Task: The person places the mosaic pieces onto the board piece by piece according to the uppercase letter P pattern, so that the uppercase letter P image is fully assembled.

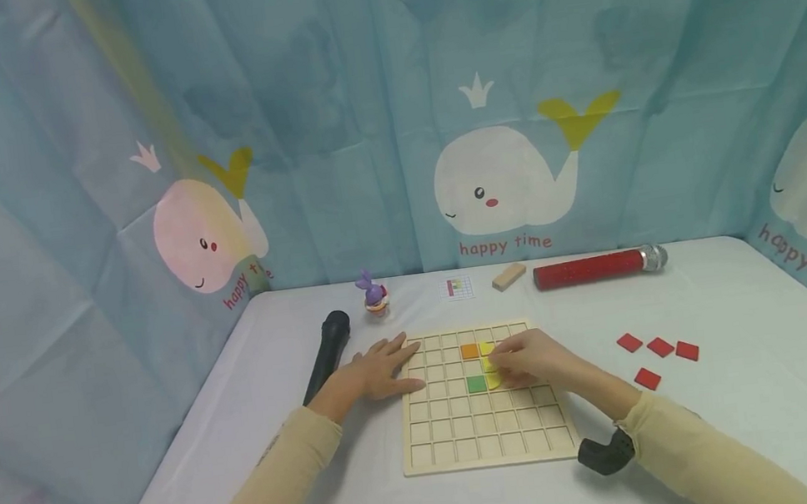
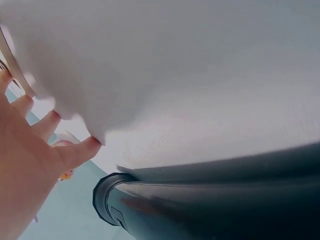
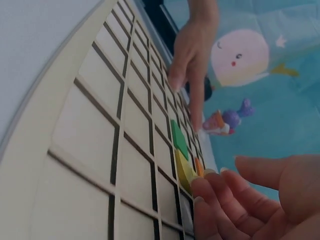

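Observation:
A pale wooden grid board (image 1: 463,428) lies on the table. My left hand (image 1: 382,370) rests at its left edge with fingers spread, index finger and thumb reaching onto the grid. On the board sit an orange tile (image 1: 469,351), a green tile (image 1: 476,384) and several yellow tiles (image 1: 488,348), partly covered by my right hand (image 1: 530,357). In the right wrist view, loosely bent fingertips (image 3: 201,184) of that hand touch a yellow tile (image 3: 184,171) beside the green one, and the thumb stands apart from them.
Several red tiles (image 1: 660,347) lie right of the board. Behind it are a purple figurine (image 1: 375,297), a small patterned card (image 1: 457,288), a wooden block (image 1: 509,276) and a red microphone (image 1: 590,269). A black microphone (image 1: 327,354) lies left; a black curved object (image 1: 605,454) is by my right forearm.

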{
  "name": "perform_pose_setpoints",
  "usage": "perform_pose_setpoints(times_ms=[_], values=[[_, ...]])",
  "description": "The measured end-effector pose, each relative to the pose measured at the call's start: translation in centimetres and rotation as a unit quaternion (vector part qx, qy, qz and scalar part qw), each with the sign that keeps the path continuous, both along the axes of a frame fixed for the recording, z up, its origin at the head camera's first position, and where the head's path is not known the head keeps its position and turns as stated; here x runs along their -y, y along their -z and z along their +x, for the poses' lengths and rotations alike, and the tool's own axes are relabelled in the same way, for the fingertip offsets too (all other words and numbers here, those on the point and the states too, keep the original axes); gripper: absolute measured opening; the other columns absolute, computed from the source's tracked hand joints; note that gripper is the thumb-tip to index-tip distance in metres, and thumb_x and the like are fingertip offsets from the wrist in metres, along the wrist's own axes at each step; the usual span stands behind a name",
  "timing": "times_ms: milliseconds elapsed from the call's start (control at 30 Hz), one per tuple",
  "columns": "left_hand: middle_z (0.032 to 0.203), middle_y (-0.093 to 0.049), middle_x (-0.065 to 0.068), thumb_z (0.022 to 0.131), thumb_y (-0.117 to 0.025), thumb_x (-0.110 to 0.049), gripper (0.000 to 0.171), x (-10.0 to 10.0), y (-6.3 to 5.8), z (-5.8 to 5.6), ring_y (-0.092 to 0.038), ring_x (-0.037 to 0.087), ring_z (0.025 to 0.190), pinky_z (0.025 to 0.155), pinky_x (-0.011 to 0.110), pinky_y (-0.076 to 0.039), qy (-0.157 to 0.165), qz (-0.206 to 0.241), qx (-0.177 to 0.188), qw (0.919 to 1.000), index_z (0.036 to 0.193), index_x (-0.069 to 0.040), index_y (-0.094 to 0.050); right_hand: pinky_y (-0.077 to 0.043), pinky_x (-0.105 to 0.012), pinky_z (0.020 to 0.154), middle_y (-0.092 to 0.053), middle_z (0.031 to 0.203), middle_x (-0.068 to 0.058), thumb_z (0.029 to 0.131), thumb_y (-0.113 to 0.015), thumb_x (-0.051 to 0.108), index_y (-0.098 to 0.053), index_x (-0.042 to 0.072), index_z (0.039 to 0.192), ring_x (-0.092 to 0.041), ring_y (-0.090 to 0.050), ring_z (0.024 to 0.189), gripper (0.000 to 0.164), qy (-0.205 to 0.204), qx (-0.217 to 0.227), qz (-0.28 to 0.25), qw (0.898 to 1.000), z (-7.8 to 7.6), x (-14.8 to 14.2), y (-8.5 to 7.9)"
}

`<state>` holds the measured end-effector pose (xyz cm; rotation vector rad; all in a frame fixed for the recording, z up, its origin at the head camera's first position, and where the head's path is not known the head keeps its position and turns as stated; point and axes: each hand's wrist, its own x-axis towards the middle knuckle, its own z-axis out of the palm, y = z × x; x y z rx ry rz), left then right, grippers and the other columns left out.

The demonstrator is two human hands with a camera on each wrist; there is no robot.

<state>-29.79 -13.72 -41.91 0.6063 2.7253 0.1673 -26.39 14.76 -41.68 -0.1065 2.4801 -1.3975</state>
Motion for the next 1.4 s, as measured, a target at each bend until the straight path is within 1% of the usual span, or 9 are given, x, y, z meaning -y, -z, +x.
perform_pose_setpoints(times_ms=[200,433,533,700,833,967,1067,1200,1400], values=[[0.158,-0.014,0.002,0.088,-0.049,-0.065,0.077,0.2,0.3,-0.2,-0.013,0.032,0.143,0.104,0.066,-0.015,0.006,0.003,-0.009,0.9999,0.152,-0.028,-0.026,-0.051,-0.029,0.071,-0.067,0.095,-0.003,0.091,-0.065,0.029,-0.068,0.005,0.113,-0.017,-0.059,0.08,0.033,0.009,0.0,0.012,1.0,0.0,-1.9,-0.2],[0.158,-0.017,0.004,0.088,-0.049,-0.065,0.078,0.3,0.2,0.0,-0.016,0.033,0.142,0.103,0.067,-0.017,0.011,0.012,-0.023,0.9996,0.152,-0.026,-0.027,-0.052,-0.033,0.077,-0.067,0.096,-0.004,0.091,-0.065,0.034,-0.064,0.004,0.118,-0.018,-0.06,0.083,0.04,0.031,0.009,0.02,0.999,0.0,-4.4,-0.5],[0.157,-0.018,0.004,0.088,-0.05,-0.065,0.078,0.4,0.3,0.1,-0.017,0.033,0.142,0.102,0.067,-0.018,0.008,0.016,-0.027,0.9995,0.152,-0.025,-0.028,-0.052,-0.034,0.079,-0.067,0.1,-0.005,0.092,-0.064,0.035,-0.062,0.004,0.12,-0.018,-0.061,0.086,0.042,0.033,0.011,0.008,0.999,0.0,-5.5,-0.7],[0.157,-0.019,0.003,0.087,-0.05,-0.066,0.08,0.5,0.4,0.0,-0.017,0.032,0.142,0.103,0.067,-0.018,0.008,0.019,-0.026,0.9994,0.151,-0.024,-0.029,-0.051,-0.038,0.086,-0.065,0.11,-0.01,0.094,-0.061,0.037,-0.057,0.001,0.128,-0.022,-0.061,0.096,0.05,0.018,0.008,-0.026,0.999,0.2,-7.8,-0.9],[0.157,-0.019,0.003,0.087,-0.05,-0.066,0.08,0.4,0.4,0.0,-0.017,0.032,0.142,0.103,0.066,-0.017,0.006,0.025,-0.023,0.9994,0.151,-0.024,-0.029,-0.05,-0.038,0.088,-0.062,0.117,-0.017,0.094,-0.06,0.04,-0.051,-0.003,0.132,-0.024,-0.061,0.101,0.058,0.013,0.007,-0.057,0.998,0.2,-9.8,-1.0],[0.157,-0.018,0.003,0.087,-0.051,-0.066,0.079,0.3,0.3,0.0,-0.016,0.031,0.142,0.104,0.066,-0.016,0.004,0.027,-0.022,0.9994,0.151,-0.025,-0.029,-0.05,-0.037,0.088,-0.059,0.122,-0.022,0.095,-0.057,0.039,-0.045,-0.006,0.136,-0.027,-0.061,0.104,0.062,0.015,0.004,-0.071,0.997,0.3,-11.5,-1.2],[0.157,-0.019,0.003,0.087,-0.051,-0.066,0.079,0.2,0.2,-0.1,-0.017,0.032,0.142,0.103,0.067,-0.017,0.005,0.027,-0.023,0.9993,0.151,-0.025,-0.03,-0.049,-0.036,0.089,-0.057,0.124,-0.024,0.095,-0.057,0.041,-0.042,-0.006,0.138,-0.028,-0.06,0.106,0.065,0.026,0.003,-0.069,0.997,0.4,-12.6,-1.3],[0.157,-0.019,0.002,0.086,-0.051,-0.067,0.08,0.2,0.3,-0.2,-0.017,0.031,0.142,0.103,0.066,-0.018,0.004,0.022,-0.025,0.9994,0.151,-0.025,-0.03,-0.049,-0.038,0.09,-0.053,0.128,-0.026,0.095,-0.055,0.046,-0.039,-0.007,0.139,-0.031,-0.058,0.11,0.071,0.041,-0.001,-0.054,0.998,0.5,-13.9,-1.5],[0.157,-0.021,0.003,0.085,-0.053,-0.067,0.081,0.3,0.2,-0.2,-0.019,0.032,0.141,0.103,0.066,-0.02,0.002,0.025,-0.027,0.9993,0.15,-0.025,-0.032,-0.046,-0.047,0.093,-0.046,0.135,-0.03,0.098,-0.049,0.046,-0.032,-0.007,0.142,-0.036,-0.054,0.115,0.072,0.056,-0.003,-0.043,0.998,0.6,-16.1,-1.7]])
